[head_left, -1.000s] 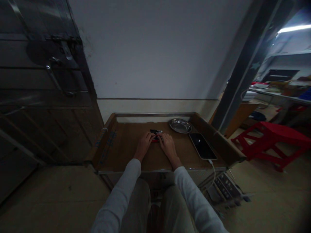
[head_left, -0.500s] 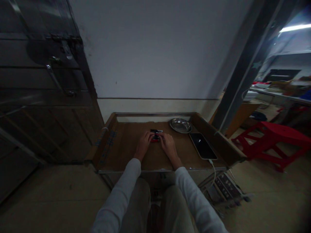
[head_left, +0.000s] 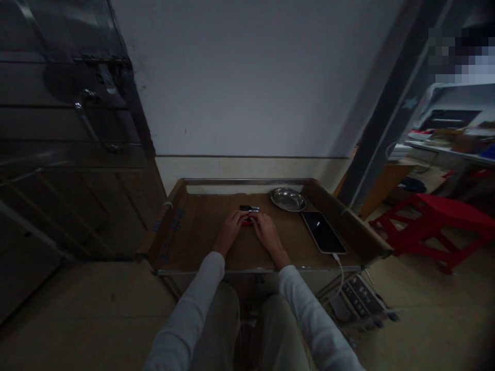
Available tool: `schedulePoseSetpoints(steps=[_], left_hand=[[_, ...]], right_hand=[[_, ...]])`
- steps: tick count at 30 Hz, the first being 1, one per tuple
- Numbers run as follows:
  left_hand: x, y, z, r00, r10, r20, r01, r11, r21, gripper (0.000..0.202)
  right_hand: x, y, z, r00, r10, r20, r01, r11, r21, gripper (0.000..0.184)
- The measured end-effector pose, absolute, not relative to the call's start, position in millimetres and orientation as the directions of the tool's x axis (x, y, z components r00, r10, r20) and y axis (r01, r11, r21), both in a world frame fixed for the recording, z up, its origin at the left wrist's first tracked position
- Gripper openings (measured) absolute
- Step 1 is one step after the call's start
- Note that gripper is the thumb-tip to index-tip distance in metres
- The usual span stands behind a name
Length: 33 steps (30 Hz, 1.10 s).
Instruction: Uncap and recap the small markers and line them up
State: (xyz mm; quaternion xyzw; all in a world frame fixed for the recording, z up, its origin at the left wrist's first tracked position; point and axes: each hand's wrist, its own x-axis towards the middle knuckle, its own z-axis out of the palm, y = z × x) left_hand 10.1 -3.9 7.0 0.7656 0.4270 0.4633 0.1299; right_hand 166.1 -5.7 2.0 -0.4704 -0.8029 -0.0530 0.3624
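My left hand point(head_left: 229, 231) and my right hand point(head_left: 266, 230) rest side by side on a low brown table point(head_left: 201, 242), fingers curled together around a small red object point(head_left: 246, 220) held between them. Just beyond the fingertips lies a small black and silver object point(head_left: 248, 208) on the tabletop. The light is dim, so I cannot make out what the red object is. Both forearms wear pale long sleeves.
A round metal dish point(head_left: 288, 199) stands at the table's back right. A dark phone point(head_left: 322, 232) with a white cable lies along the right side. A dark metal door point(head_left: 69, 129) stands left, a red stool point(head_left: 429, 221) right, a power strip point(head_left: 358, 301) on the floor.
My hands have drawn the red object slightly nearer to me, away from the black and silver object. Otherwise nothing has shifted.
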Motion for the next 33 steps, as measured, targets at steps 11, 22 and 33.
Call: schedulePoseSetpoints(steps=[11,22,33], left_hand=[[10.9,4.7,-3.0,0.35,0.761,0.546,0.671,-0.611,0.42,0.017],[13.3,2.8,0.8,0.308,0.782,0.542,0.761,-0.545,0.352,0.015],[10.5,-2.4,5.9,0.19,0.752,0.631,0.803,-0.489,0.341,0.022]], right_hand=[[174.1,-4.8,2.9,-0.106,0.749,0.654,0.863,0.396,-0.314,0.031],[179.3,-4.9,0.0,-0.004,0.784,0.62,0.885,0.291,-0.363,0.03],[167.6,-13.0,7.8,-0.358,0.698,0.621,0.674,0.653,-0.345,0.053]])
